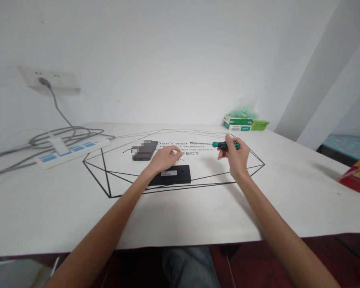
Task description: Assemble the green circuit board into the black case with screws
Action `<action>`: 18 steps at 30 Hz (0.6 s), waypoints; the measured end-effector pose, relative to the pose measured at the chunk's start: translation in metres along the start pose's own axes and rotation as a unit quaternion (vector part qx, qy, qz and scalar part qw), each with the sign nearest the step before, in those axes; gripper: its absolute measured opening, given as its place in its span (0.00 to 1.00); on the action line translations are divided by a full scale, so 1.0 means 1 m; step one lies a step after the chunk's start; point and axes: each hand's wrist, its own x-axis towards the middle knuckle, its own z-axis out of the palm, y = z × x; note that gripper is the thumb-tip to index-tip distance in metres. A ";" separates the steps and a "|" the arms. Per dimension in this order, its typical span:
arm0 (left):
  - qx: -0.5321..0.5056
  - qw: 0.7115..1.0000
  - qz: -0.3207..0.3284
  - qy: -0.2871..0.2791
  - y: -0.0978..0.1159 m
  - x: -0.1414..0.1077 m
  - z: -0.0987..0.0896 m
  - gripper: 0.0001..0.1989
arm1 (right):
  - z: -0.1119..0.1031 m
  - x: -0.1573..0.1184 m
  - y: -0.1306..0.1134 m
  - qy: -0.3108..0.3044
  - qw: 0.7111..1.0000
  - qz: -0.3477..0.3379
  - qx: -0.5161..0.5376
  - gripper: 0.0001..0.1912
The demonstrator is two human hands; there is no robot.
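Observation:
My right hand [237,154] is closed around the green and black handle of a screwdriver [217,144]. Its thin shaft points left, above the table's printed lettering. Over the far edge of a flat black box [184,175] hovers my left hand [167,157], fingers curled and thumb side drawn in. Whether something small sits between those fingertips I cannot make out. A white label shows on the box's top, and my left wrist covers part of its left side. Just left of that hand lies a dark phone [147,151], partly blurred out.
A white power strip [75,152] with grey cables [63,134] lies at the left, under a wall socket [52,80]. Green and white boxes [238,122] and a plastic bag [244,110] stand at the back right. A red and yellow package [358,176] is at the right edge.

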 end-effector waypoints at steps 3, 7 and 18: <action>0.100 0.977 0.061 -0.178 -0.003 -0.006 -0.011 0.21 | -0.005 0.005 0.001 0.028 1.000 0.003 0.008 0.22; 0.161 0.956 0.105 -0.220 0.000 -0.012 -0.008 0.37 | -0.007 0.006 0.002 0.028 1.000 0.010 0.007 0.22; 0.119 0.966 0.094 -0.211 0.003 -0.011 -0.014 0.41 | -0.009 0.008 0.003 0.013 0.996 0.082 0.019 0.21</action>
